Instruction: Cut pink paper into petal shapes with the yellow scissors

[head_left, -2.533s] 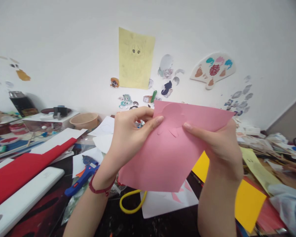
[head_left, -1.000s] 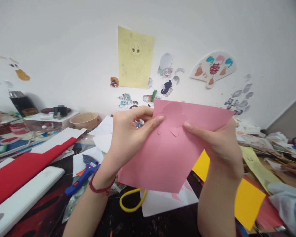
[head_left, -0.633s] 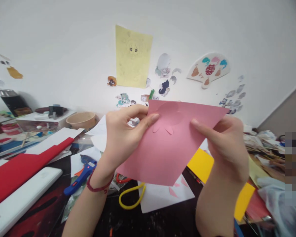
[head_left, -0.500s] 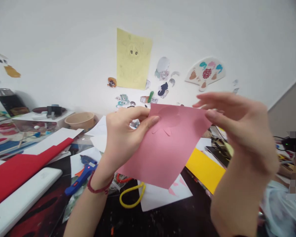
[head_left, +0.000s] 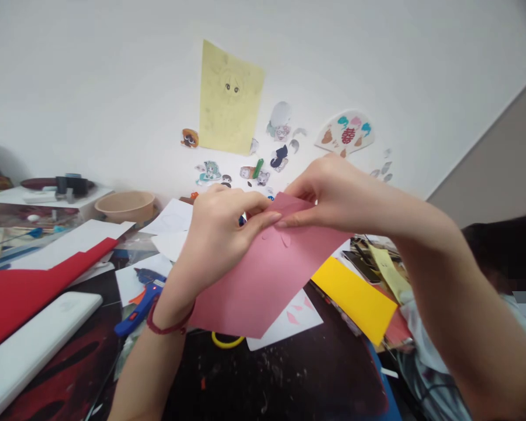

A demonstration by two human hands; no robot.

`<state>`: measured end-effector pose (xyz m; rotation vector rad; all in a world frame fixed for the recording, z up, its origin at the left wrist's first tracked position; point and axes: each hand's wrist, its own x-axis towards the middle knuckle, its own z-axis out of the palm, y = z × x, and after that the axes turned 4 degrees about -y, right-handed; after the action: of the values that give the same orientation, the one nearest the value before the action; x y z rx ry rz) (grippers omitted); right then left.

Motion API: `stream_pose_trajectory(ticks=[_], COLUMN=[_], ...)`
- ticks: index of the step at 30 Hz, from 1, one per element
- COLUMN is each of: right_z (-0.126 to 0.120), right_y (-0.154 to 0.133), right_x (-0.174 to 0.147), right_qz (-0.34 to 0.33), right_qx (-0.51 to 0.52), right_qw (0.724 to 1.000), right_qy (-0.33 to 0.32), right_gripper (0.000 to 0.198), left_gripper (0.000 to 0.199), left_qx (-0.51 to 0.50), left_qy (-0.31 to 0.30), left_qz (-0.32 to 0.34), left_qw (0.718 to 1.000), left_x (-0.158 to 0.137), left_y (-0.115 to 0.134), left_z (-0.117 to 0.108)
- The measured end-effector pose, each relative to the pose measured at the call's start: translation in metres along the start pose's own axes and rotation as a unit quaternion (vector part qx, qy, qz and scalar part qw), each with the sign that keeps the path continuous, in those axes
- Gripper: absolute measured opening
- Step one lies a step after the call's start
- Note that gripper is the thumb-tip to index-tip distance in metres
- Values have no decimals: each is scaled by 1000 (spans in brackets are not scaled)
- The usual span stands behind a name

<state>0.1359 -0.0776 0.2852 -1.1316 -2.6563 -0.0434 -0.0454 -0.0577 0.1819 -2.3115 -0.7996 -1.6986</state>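
Note:
Both hands pinch a sheet of pink paper [head_left: 249, 292] held up in front of me, tilted. My left hand [head_left: 228, 228] grips its upper left part, thumb on the near face. Close beside it, my right hand [head_left: 324, 193] is closed on the upper edge, its thumb pressing the paper next to the left thumb. Small petal-shaped cuts or pieces show on the paper just below the thumbs. Under the sheet, a white paper [head_left: 272, 336] with small pink pieces [head_left: 293, 317] lies on the dark table [head_left: 315, 380].
A blue glue gun [head_left: 142, 304], a white power-strip-like bar [head_left: 44, 345] and red sheet [head_left: 35, 286] lie left. A yellow handle loop [head_left: 228, 341] shows below the paper. Yellow card [head_left: 355, 295] lies right; another person [head_left: 491, 251] is at the far right. A beige bowl [head_left: 125, 204] stands behind.
My right hand has moved left from the sheet's right corner to beside my left hand, and now pinches the upper edge. The view has shifted slightly right.

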Motion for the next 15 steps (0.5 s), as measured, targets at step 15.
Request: stream_pose_trajectory(ticks=[15], right_z=[6], right_y=[26], right_x=[-25], right_qz=[131], right_qx=[118], right_qw=[975], right_qy=[135], right_gripper=[40], left_gripper=[33], left_qx=[165], left_qy=[128], left_qz=[-36], left_qw=[977], left_x=[-1], left_y=[-2], left_z=[-27])
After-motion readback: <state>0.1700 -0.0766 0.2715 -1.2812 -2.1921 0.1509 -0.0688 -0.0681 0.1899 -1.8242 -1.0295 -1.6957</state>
